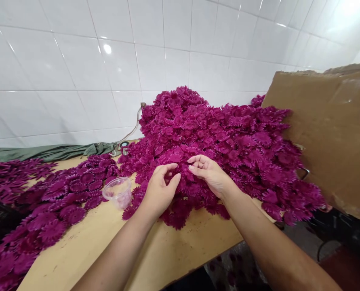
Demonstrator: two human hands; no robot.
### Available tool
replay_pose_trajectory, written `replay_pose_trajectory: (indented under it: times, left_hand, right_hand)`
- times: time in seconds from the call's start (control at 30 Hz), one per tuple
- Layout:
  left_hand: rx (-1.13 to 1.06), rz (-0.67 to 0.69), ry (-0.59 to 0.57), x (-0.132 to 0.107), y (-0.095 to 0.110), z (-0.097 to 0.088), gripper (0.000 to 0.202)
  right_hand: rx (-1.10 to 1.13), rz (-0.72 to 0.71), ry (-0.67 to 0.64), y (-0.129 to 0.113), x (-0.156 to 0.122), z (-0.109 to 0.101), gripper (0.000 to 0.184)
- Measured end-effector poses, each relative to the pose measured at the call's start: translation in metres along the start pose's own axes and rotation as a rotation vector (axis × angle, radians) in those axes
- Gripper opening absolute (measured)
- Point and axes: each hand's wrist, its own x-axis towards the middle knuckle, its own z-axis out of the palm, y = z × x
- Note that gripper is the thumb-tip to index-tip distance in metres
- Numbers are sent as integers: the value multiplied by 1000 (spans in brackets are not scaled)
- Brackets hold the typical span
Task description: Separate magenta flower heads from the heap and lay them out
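My left hand (161,186) is in front of a big heap of magenta artificial flower heads (198,125), its fingers curled and its thumb bent toward them. Facing it, a short gap away, my right hand (210,174) has thumb and forefinger brought close together. Magenta petals fill the space between both sets of fingertips. Whatever the fingers hold blends into the flowers behind, so I cannot make it out. To the left of my left hand stands a small clear plastic cup (118,193) with pale contents.
Overlapping flower heads (55,202) spread down the left side of the tan tabletop (85,246). A green cloth (49,152) lies along the white tiled wall (76,64). A large cardboard sheet (322,133) leans beside the heap on the right.
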Motion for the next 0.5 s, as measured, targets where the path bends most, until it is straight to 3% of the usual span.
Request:
replay_pose_trajectory:
  times: [0.23,0.37,0.43,0.5]
  left_hand:
    - [1,68,-13,8,11,13,26]
    - [-72,5,-128,10,13,17,10]
    - [-88,-22,-82,16,14,16,7]
    - [-67,-25,63,26,15,12,8]
  right_hand:
    - [-7,-16,-4,-4,-2,4,32]
    - [32,40,0,-3,-5,4,38]
    - [44,62,9,-4,-9,2,40]
    - [40,63,40,-5,-11,-4,42]
